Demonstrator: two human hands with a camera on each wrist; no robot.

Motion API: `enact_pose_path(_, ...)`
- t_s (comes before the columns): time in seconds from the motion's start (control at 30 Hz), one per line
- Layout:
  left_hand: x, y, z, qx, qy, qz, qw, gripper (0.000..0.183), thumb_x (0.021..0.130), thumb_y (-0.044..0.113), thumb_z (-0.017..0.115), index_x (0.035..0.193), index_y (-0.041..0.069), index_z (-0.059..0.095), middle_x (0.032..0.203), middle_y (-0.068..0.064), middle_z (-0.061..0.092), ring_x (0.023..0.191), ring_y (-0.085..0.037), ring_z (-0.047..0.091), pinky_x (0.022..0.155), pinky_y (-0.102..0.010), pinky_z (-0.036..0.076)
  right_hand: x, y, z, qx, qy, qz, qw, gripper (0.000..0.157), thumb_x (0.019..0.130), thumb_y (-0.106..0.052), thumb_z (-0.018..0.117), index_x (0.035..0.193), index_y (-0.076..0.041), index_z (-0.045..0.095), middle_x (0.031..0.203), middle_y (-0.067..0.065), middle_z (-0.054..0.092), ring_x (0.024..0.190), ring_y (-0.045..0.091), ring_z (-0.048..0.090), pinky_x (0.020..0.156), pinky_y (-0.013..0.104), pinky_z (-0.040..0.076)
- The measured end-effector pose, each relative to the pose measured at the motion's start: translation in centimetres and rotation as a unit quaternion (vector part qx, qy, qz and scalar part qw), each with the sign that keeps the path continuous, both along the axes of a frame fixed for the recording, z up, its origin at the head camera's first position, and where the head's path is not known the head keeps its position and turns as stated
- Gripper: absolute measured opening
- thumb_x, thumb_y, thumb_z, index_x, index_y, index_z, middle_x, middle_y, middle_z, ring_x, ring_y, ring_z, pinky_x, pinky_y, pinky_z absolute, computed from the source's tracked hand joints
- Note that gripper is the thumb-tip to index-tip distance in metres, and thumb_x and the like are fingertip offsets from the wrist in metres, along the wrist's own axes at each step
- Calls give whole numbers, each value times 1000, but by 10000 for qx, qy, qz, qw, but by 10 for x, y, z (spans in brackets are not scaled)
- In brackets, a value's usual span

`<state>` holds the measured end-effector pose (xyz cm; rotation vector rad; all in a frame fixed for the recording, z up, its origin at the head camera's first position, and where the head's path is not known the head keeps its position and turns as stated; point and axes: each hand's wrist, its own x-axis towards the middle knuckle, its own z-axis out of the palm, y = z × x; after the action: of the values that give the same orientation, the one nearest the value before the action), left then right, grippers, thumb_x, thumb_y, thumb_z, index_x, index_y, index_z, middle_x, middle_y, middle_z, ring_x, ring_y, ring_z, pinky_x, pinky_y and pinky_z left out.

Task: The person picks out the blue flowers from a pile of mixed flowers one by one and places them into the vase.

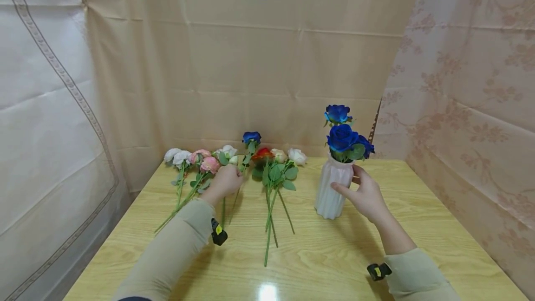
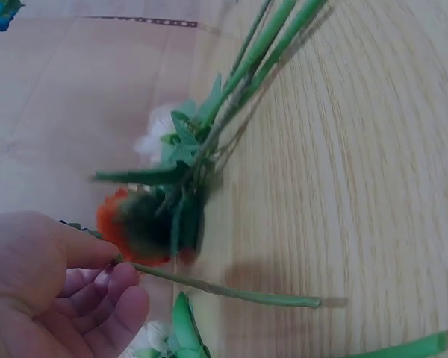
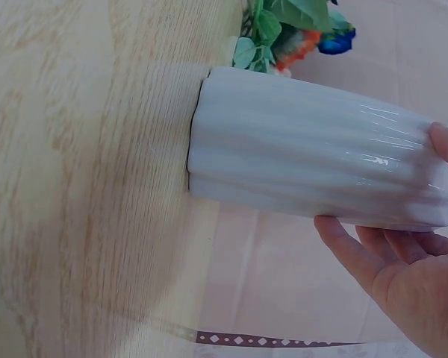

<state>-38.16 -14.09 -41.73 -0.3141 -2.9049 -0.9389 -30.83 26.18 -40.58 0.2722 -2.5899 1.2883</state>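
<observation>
My left hand (image 1: pixel 227 181) pinches the green stem (image 2: pixel 231 292) of a blue rose (image 1: pixel 251 137) between thumb and fingers, the bloom held up above the other flowers. On the right, a white ribbed vase (image 1: pixel 333 189) stands on the table with several blue roses (image 1: pixel 342 137) in its mouth. My right hand (image 1: pixel 368 199) grips the vase near its upper part, thumb at the front and fingers round the far side. In the right wrist view the vase (image 3: pixel 313 149) fills the middle, with fingers (image 3: pixel 358 257) against its wall.
Orange-red (image 1: pixel 263 153), cream (image 1: pixel 278 155) and white (image 1: pixel 297 156) flowers lie mid-table with stems crossing towards the front. White (image 1: pixel 181 158) and pink (image 1: pixel 210 165) flowers lie to the left. A beige cloth (image 1: pixel 251 59) hangs behind the wooden table (image 1: pixel 317 254).
</observation>
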Motion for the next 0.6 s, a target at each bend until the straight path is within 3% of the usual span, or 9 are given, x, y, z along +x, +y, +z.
enact_pose_path(0.13, 4, 6, 6, 24, 123, 75, 9999, 39, 97, 8, 53, 61, 16, 41, 51, 3, 38, 45, -13, 39, 48, -29, 31, 0, 0, 0, -4, 13, 13, 10000, 93, 93, -51, 73, 158, -1, 28, 153, 25, 42, 134, 46, 45, 99, 63, 46)
enact_pose_path(0.37, 6, 14, 14, 357, 148, -2, 9993, 44, 101, 15, 56, 59, 16, 41, 50, 3, 35, 44, -12, 29, 46, -28, 25, 0, 0, 0, -8, 46, 26, 10000, 91, 93, -50, 73, 157, -1, 30, 152, 25, 43, 133, 47, 46, 98, 63, 47)
enact_pose_path(0.47, 9, 19, 17, 435, 261, -8, 9987, 39, 101, 16, 55, 63, 12, 47, 53, 1, 39, 46, -13, 32, 47, -29, 27, 0, 0, 0, -13, 48, 33, 10000, 91, 93, -49, 73, 157, -1, 30, 152, 25, 42, 133, 47, 46, 98, 63, 47)
enact_pose_path(0.6, 12, 26, 21, 449, 679, -21, 9967, 20, 100, 15, 61, 84, 5, 68, 70, -1, 60, 59, -12, 51, 58, -31, 45, 0, 0, 0, -33, 55, 22, 10000, 91, 93, -49, 73, 157, -2, 30, 153, 24, 42, 133, 46, 46, 98, 63, 47)
